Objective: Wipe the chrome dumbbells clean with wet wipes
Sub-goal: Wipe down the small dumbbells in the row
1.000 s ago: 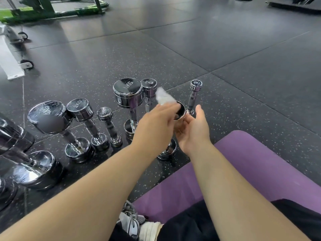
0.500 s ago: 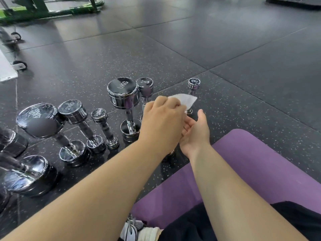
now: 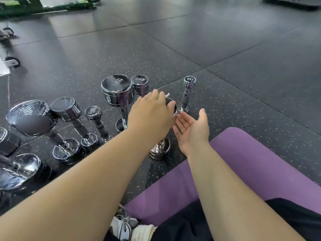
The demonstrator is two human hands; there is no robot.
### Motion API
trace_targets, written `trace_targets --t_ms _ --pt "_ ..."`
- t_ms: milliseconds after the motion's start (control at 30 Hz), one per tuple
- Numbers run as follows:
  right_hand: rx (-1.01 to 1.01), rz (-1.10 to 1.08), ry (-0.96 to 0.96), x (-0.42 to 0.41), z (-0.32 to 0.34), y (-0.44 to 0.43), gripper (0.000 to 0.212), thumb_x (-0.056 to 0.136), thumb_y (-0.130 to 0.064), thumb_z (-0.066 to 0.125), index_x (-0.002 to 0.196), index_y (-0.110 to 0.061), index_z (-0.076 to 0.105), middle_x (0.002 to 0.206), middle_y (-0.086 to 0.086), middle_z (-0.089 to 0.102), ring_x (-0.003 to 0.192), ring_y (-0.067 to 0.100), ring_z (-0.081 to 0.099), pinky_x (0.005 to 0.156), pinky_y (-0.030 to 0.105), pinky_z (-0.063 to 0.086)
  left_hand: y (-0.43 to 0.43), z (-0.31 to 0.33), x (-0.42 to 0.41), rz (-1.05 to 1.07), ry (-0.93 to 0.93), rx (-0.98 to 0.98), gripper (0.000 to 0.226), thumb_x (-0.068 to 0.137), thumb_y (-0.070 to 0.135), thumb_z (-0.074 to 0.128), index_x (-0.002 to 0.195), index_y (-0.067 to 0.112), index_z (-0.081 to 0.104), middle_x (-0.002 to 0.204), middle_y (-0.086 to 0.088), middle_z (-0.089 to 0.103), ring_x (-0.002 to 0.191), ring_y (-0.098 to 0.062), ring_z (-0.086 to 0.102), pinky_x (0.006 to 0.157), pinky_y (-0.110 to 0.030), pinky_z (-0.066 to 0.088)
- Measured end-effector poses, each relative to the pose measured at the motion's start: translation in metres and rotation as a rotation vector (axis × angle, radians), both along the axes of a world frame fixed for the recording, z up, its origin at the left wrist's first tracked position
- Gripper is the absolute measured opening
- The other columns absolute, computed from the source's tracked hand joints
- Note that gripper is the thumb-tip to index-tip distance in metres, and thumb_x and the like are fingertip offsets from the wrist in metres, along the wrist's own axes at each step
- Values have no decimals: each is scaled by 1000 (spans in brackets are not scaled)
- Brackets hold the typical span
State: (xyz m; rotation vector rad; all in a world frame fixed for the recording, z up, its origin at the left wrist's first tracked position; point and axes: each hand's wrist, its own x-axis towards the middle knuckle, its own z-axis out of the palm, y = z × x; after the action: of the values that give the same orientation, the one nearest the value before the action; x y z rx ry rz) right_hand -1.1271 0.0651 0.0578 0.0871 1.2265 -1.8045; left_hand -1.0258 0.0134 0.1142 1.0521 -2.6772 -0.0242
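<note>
A chrome dumbbell (image 3: 159, 148) stands upright on the black floor right in front of me. My left hand (image 3: 150, 114) lies over its top head with fingers stretched out, pressing a white wet wipe (image 3: 167, 95) onto it; only a corner of the wipe shows past my fingertips. My right hand (image 3: 192, 131) hovers just right of the dumbbell, palm up, fingers relaxed and holding nothing. Behind stand a 5KG dumbbell (image 3: 118, 91), a 2KG dumbbell (image 3: 139, 83) and a slim 1KG dumbbell (image 3: 188, 92).
Several more chrome dumbbells (image 3: 66, 109) stand in a row at the left. A purple mat (image 3: 251, 162) lies under my legs at the lower right. My shoe (image 3: 123, 226) shows at the bottom. Wheeled gym equipment (image 3: 10, 62) sits far left.
My left hand has flattened over the dumbbell's top, covering most of the wipe that stuck out before. My right hand has come off the dumbbell head and opened palm up.
</note>
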Motion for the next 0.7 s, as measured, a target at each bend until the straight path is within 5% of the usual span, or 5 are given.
trace_targets --t_ms 233,433,533,600,700 --pt "-11 15 -29 7 7 -4 60 98 -60 31 112 -13 65 107 1 66 109 14 56 79 27 45 24 -13 24 253 715 624 26 103 31 32 103 12 50 77 4 53 73 -20 49 63 -31 35" --pt "-58 15 9 9 12 2 55 105 -48 28 122 -9 63 105 0 65 114 16 55 105 33 44 19 -5 5 488 1031 1227 50 103 45 35 65 16 50 39 10 51 61 -17 45 83 -31 37" --pt "-59 5 22 8 14 1 55 105 -46 27 126 -9 62 105 -1 64 115 16 53 106 33 41 21 -16 9 465 1080 1176 35 91 33 41 64 16 54 59 0 62 81 -27 56 104 -48 42" --pt "-44 6 19 8 13 1 54 105 -46 28 124 -9 62 104 -1 64 115 15 53 107 33 41 27 -18 14 362 995 955 18 81 30 43 78 22 58 85 -8 67 91 -34 62 98 -52 49" --pt "-52 3 -2 14 18 1 46 106 -41 31 110 -10 65 107 1 66 109 16 58 104 34 45 29 -12 18 281 910 776 36 93 10 40 97 40 59 93 5 67 77 -18 58 73 -20 51"
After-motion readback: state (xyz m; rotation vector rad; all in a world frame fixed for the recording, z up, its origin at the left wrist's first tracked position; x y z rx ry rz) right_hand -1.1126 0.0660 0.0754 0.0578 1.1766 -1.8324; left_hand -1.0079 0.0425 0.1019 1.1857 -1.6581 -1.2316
